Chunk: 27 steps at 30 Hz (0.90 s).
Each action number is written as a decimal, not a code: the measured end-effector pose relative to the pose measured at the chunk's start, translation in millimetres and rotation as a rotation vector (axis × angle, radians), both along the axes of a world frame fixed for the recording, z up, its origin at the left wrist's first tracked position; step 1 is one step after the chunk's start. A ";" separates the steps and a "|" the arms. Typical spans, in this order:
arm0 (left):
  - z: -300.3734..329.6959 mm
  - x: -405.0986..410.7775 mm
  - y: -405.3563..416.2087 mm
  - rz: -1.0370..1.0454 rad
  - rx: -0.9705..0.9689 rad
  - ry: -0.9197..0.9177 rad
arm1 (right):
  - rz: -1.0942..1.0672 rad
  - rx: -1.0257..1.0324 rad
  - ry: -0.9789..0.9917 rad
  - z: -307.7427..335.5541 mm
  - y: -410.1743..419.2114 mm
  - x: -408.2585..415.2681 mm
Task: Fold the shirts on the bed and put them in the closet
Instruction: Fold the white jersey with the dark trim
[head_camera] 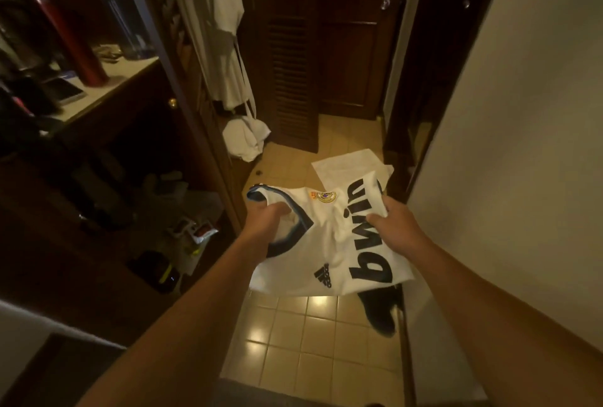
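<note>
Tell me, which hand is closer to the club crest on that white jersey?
Left. The left hand grips the collar just beside the crest; the right hand grips the jersey further off, across the black lettering.

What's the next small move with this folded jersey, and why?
Probably carry it forward and left toward the open closet shelves. The white jersey is already folded and held off the tiled floor, the left hand gripping its collar end, the right hand gripping the other edge. It sits on no shelf yet, so placing it is what remains.
</note>
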<state>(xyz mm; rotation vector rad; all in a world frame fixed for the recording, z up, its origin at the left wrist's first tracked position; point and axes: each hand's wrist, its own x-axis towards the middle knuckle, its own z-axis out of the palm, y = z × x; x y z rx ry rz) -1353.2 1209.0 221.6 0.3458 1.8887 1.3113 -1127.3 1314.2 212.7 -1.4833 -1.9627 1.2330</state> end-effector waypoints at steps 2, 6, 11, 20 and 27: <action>-1.5 -19.1 31.1 -0.011 -0.003 -0.004 | -0.003 0.007 -0.001 -2.5 31.4 -18.1; -4.4 -46.4 88.4 -0.016 -0.011 0.003 | -0.016 0.031 -0.029 -8.4 90.7 -44.0; -6.6 -76.6 170.2 0.012 -0.022 -0.014 | 0.003 0.022 -0.088 -8.1 178.8 -78.3; -22.6 -137.0 271.8 0.078 -0.047 -0.030 | 0.128 0.042 -0.066 -7.8 296.2 -148.6; -33.9 -211.9 334.2 0.079 -0.037 -0.033 | 0.174 0.035 -0.084 -24.0 374.3 -234.7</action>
